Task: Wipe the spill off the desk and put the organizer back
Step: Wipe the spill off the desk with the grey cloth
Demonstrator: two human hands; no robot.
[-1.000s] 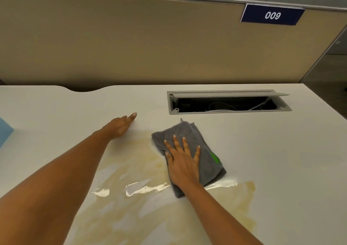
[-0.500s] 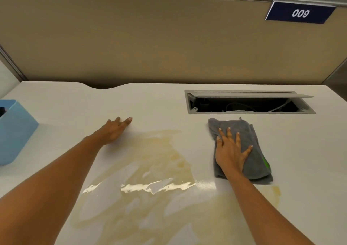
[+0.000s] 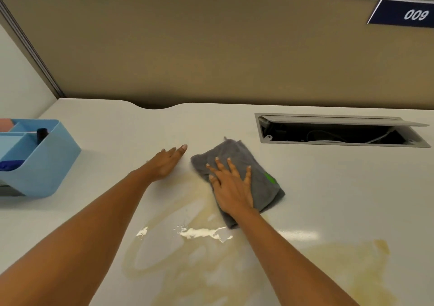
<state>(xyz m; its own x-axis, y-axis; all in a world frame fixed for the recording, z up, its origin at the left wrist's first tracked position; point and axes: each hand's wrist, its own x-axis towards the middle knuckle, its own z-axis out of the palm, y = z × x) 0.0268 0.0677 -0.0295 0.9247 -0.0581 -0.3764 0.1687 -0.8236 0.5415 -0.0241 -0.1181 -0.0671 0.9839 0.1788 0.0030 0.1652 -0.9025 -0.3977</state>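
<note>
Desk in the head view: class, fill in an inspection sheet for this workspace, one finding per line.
Surface: white desk, smeared yellowish spill.
Job's things: grey cloth at the spill's far edge; blue organizer at far left.
Clutter: nothing seen.
Grippers: right hand flat on the cloth; left hand flat on the desk.
Cables: white cables in the open cable tray.
Surroundings: tan partition, sign 009.

A tan partition (image 3: pixel 211 47) is standing behind the white desk (image 3: pixel 352 188), carrying a navy "009" plate (image 3: pixel 408 14); light is glaring off the desktop, and an open cable hatch (image 3: pixel 338 132) is showing wires.
</note>
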